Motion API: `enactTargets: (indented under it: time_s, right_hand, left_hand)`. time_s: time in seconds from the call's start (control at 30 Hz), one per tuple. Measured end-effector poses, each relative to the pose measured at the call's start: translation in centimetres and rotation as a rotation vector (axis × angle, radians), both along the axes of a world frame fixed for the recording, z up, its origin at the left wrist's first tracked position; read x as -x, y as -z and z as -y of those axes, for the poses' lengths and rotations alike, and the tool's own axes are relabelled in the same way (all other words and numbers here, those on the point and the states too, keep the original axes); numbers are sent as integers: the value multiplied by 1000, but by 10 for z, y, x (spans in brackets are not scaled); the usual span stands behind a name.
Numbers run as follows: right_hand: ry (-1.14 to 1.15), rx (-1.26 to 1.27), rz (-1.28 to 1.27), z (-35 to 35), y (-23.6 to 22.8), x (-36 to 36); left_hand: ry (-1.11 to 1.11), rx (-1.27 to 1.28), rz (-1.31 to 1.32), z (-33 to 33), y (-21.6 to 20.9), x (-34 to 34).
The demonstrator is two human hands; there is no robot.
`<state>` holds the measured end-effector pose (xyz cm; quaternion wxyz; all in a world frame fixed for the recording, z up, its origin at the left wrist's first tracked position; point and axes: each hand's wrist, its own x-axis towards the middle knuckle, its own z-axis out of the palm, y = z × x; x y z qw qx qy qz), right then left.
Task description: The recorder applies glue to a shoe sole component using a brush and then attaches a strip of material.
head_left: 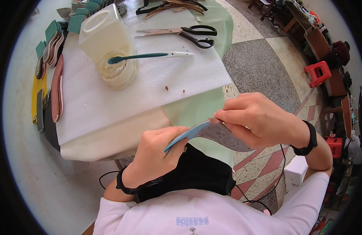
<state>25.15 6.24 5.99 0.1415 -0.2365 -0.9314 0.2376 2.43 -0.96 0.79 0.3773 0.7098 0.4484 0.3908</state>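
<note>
a head-worn fisheye looks steeply down, close in.

On a flat white rectangular sheet (157, 82), black-handled metal scissors (179, 30) lie beyond a slim teal-and-white brush (149, 56) resting across a translucent plastic container (126, 78). Nearer, a curved blue-and-grey flat piece (224, 136) spans between bare left hand (157, 149) and right hand (257, 117).

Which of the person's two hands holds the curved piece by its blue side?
The left hand grips the curved piece by its blue side; the right hand instead pinches near the brownish upper end.
</note>
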Motion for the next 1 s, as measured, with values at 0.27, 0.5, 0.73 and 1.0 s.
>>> enactTargets:
  time_s: [0.27, 0.5, 0.73, 1.0]
  right_hand:
    - [-70, -70, 53, -1, 0, -1]
    - [-80, -77, 113, 1, 0, -1]
    - [-134, 8, 57, -4, -4, -2]
    - [-141, 238, -69, -17, 6, -5]
  left_hand:
    - [3, 62, -19, -1, -2, 0]
    - [4, 76, -10, -2, -1, 0]
    - [-4, 86, 7, 0, -4, -2]
    - [17, 49, -8, 3, -1, -7]
